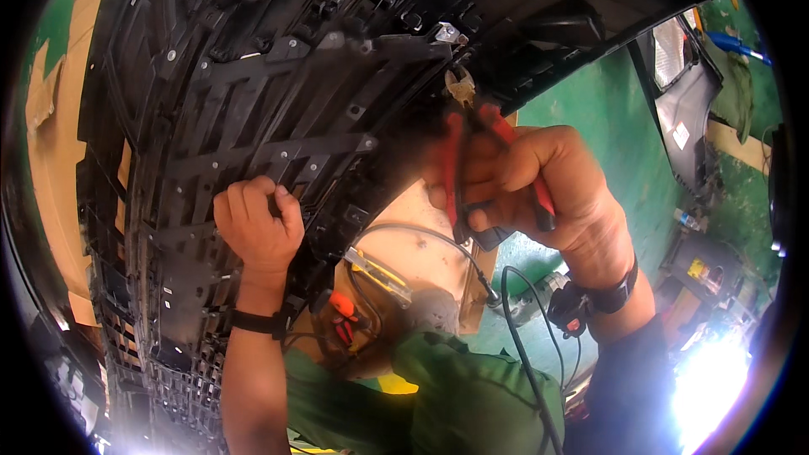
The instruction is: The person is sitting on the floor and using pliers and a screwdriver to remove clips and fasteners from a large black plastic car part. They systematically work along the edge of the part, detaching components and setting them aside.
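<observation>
A large black plastic vehicle part (pixel 253 105) with ribs, slots and small rivets fills the upper left. On it rests my left hand (pixel 259 219), its fingers curled in a loose fist; what they hold, if anything, is hidden. My right hand (pixel 539 173) grips red-and-black-handled pliers (pixel 455 139), fingers wrapped round the handles. Their metal jaws point up toward the part's darker inner edge. I cannot tell whether they touch it. A small shiny metal clip (pixel 451 33) sits on the part just above the jaws.
Below lie cardboard (pixel 421 219), a yellow-and-clear box cutter (pixel 379 274) and an orange-handled tool (pixel 344 307). A black cable (pixel 516 329) hangs past my knee near a hose fitting (pixel 493 293). A dark panel (pixel 683 118) stands right on the green floor (pixel 581 118). Bright light glares lower right.
</observation>
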`<state>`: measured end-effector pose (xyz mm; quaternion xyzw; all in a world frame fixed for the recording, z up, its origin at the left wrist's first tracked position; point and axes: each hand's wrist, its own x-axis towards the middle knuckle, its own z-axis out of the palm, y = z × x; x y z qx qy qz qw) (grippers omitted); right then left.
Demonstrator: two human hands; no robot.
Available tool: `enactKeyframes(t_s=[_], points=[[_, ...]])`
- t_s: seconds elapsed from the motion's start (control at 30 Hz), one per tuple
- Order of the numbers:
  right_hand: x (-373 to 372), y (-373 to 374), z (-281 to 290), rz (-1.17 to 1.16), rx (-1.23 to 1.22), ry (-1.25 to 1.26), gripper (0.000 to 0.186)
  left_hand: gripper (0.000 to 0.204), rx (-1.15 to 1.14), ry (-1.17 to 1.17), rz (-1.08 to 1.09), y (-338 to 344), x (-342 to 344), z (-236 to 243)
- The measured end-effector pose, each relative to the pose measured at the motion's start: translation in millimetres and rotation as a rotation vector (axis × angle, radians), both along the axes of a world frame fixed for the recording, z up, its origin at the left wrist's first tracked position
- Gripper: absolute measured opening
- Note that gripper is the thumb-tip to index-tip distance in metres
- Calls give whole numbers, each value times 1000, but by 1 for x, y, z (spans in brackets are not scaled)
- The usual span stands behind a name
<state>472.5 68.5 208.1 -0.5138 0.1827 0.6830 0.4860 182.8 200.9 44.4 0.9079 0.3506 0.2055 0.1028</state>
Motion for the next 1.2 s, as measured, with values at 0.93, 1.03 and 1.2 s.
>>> enactKeyframes(t_s=[0.93,1.03,1.2], points=[[15,-9,-22,522,362,-801,14,25,-744,-1000,-80,-98,177,101],[14,-6,-25,593,343,-829,13,24,-761,-1002,-53,-97,181,102],[-4,5,-37,271,88,-395,13,25,-790,-893,-84,-92,158,97]])
